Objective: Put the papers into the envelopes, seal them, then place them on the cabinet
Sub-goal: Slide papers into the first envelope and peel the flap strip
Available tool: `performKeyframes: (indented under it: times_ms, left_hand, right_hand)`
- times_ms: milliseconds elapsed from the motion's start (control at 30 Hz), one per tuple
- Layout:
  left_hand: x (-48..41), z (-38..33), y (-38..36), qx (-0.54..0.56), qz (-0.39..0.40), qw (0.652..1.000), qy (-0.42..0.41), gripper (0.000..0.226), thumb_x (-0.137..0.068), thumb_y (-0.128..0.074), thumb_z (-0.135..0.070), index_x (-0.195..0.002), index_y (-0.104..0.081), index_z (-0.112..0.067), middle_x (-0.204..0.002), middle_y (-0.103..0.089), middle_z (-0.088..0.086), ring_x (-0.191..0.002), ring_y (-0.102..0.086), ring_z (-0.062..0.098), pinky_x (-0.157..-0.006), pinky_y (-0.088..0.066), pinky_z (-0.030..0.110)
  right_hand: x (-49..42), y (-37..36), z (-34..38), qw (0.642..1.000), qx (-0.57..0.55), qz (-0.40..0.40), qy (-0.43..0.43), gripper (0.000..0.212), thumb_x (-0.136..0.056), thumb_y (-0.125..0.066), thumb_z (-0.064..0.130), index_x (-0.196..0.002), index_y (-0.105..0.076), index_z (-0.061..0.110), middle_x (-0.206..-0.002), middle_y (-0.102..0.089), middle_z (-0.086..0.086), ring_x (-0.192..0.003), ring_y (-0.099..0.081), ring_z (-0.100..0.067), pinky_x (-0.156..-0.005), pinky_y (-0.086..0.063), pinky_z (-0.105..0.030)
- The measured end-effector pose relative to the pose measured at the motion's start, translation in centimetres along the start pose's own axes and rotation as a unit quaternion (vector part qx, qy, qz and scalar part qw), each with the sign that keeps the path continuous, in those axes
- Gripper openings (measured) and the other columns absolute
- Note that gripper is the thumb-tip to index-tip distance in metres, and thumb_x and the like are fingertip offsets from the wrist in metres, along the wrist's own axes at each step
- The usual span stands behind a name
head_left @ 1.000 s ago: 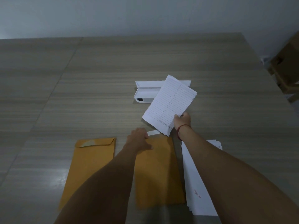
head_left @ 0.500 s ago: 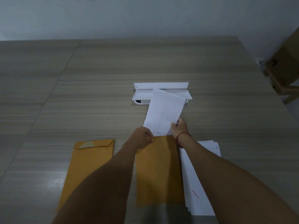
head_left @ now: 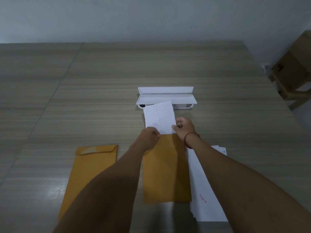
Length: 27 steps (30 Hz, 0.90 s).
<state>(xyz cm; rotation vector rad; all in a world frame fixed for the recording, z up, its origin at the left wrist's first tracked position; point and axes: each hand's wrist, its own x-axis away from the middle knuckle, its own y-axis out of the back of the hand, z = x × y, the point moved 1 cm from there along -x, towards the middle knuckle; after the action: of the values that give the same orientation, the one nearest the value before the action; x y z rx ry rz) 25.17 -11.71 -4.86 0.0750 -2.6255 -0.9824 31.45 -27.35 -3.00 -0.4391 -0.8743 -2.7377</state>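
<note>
A folded lined paper (head_left: 159,117) stands partway inside the mouth of a brown envelope (head_left: 165,167) that lies in the middle of the table. My left hand (head_left: 149,136) pinches the envelope's opening at its left corner. My right hand (head_left: 184,127) pinches the paper's right edge just above the opening. A second brown envelope (head_left: 87,175) lies flat to the left, its flap folded down. A stack of white papers (head_left: 204,187) with red print lies to the right, partly under my right forearm.
A white plastic dispenser (head_left: 165,97) with an open lid sits just beyond the paper. The wooden table (head_left: 101,91) stretches far and left. A wooden stool (head_left: 292,71) stands off the table's right edge by the wall.
My right hand has brought the lined paper down and straightened it, sliding its lower end into the envelope. My left hand has moved up to hold the envelope's mouth.
</note>
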Motion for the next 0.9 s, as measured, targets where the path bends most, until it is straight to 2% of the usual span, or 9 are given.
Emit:
performKeyframes:
  times_ms: [133, 233, 367, 467, 533, 667, 733, 800, 900]
  left_hand:
    - [-0.1, -0.2, -0.2, -0.010, 0.014, 1.000, 0.010, 0.012, -0.091, -0.056, -0.017, -0.088, -0.066, -0.011, -0.099, -0.065, 0.005, -0.086, -0.057, 0.014, -0.075, -0.044, 0.023]
    - [0.1, -0.3, -0.3, -0.023, 0.023, 0.999, -0.006, 0.011, -0.091, -0.055, -0.017, -0.088, -0.065, -0.012, -0.097, -0.062, 0.003, -0.086, -0.056, 0.014, -0.076, -0.043, 0.024]
    - [0.1, -0.8, -0.1, -0.022, 0.025, 0.999, -0.010, 0.012, -0.092, -0.053, -0.017, -0.093, -0.064, -0.011, -0.096, -0.061, 0.001, -0.086, -0.054, 0.014, -0.076, -0.042, 0.025]
    - [0.1, -0.9, 0.1, -0.028, 0.019, 0.999, -0.006, 0.013, -0.094, -0.051, -0.016, -0.095, -0.062, -0.009, -0.098, -0.061, 0.004, -0.087, -0.054, 0.017, -0.076, -0.044, 0.028]
    - [0.4, -0.8, 0.1, -0.040, 0.022, 0.999, -0.004, 0.013, -0.094, -0.049, -0.017, -0.095, -0.061, -0.010, -0.101, -0.062, 0.007, -0.091, -0.056, 0.021, -0.083, -0.048, 0.034]
    - [0.9, -0.7, 0.1, -0.054, 0.029, 0.998, -0.018, 0.013, -0.094, -0.049, -0.015, -0.096, -0.060, -0.008, -0.100, -0.063, 0.009, -0.088, -0.055, 0.021, -0.084, -0.047, 0.038]
    - [1.0, -0.7, 0.1, -0.056, 0.031, 0.998, -0.022, 0.012, -0.093, -0.048, -0.012, -0.094, -0.060, -0.009, -0.098, -0.064, 0.010, -0.086, -0.054, 0.021, -0.084, -0.047, 0.039]
    - [1.2, -0.9, 0.1, -0.059, 0.029, 0.997, -0.033, 0.012, -0.092, -0.047, -0.008, -0.088, -0.058, -0.012, -0.094, -0.063, 0.008, -0.089, -0.057, 0.026, -0.085, -0.048, 0.042]
    - [1.6, -1.0, 0.2, -0.063, 0.021, 0.997, -0.037, 0.013, -0.091, -0.047, -0.007, -0.086, -0.057, -0.013, -0.092, -0.063, 0.006, -0.093, -0.058, 0.028, -0.086, -0.047, 0.043]
  right_hand:
    - [0.7, -0.1, -1.2, 0.995, 0.088, 0.033, -0.024, 0.021, -0.086, -0.066, 0.020, -0.105, -0.059, 0.017, -0.106, -0.065, -0.003, -0.102, -0.060, -0.022, -0.096, -0.050, -0.039]
    - [0.5, 0.1, -0.5, 0.999, 0.031, 0.016, -0.008, 0.024, -0.081, -0.072, 0.027, -0.097, -0.058, 0.017, -0.097, -0.064, 0.000, -0.091, -0.061, -0.019, -0.088, -0.053, -0.037]
    - [0.0, 0.4, 1.3, 0.999, -0.024, -0.026, 0.019, 0.016, -0.084, -0.069, 0.015, -0.087, -0.054, 0.017, -0.080, -0.059, 0.005, -0.082, -0.058, -0.018, -0.074, -0.050, -0.031]
    - [0.8, 0.1, 0.2, 0.999, 0.036, 0.021, 0.012, 0.023, -0.084, -0.069, 0.013, -0.103, -0.057, 0.014, -0.095, -0.067, -0.002, -0.094, -0.063, -0.022, -0.088, -0.053, -0.039]
    - [1.1, 0.0, -0.5, 0.998, 0.042, 0.040, 0.000, 0.033, -0.082, -0.071, 0.016, -0.112, -0.057, 0.014, -0.106, -0.068, -0.005, -0.100, -0.064, -0.024, -0.093, -0.053, -0.043]
    - [0.4, 0.6, 1.1, 0.999, -0.033, 0.015, 0.017, 0.038, -0.081, -0.075, 0.021, -0.112, -0.055, 0.011, -0.103, -0.064, -0.003, -0.091, -0.060, -0.017, -0.077, -0.050, -0.027]
    - [-0.1, 0.7, 1.7, 0.998, -0.052, 0.005, 0.022, 0.039, -0.084, -0.072, 0.016, -0.118, -0.055, 0.012, -0.103, -0.063, -0.005, -0.092, -0.059, -0.017, -0.077, -0.049, -0.027]
    - [0.1, 0.6, 1.1, 0.999, -0.007, 0.027, 0.017, 0.043, -0.086, -0.069, 0.014, -0.127, -0.053, 0.013, -0.106, -0.061, -0.008, -0.098, -0.059, -0.022, -0.088, -0.052, -0.033]
    - [0.9, 0.2, -0.5, 0.992, 0.102, 0.077, 0.004, 0.052, -0.086, -0.069, 0.018, -0.134, -0.051, 0.009, -0.124, -0.060, -0.012, -0.114, -0.058, -0.027, -0.101, -0.048, -0.040]
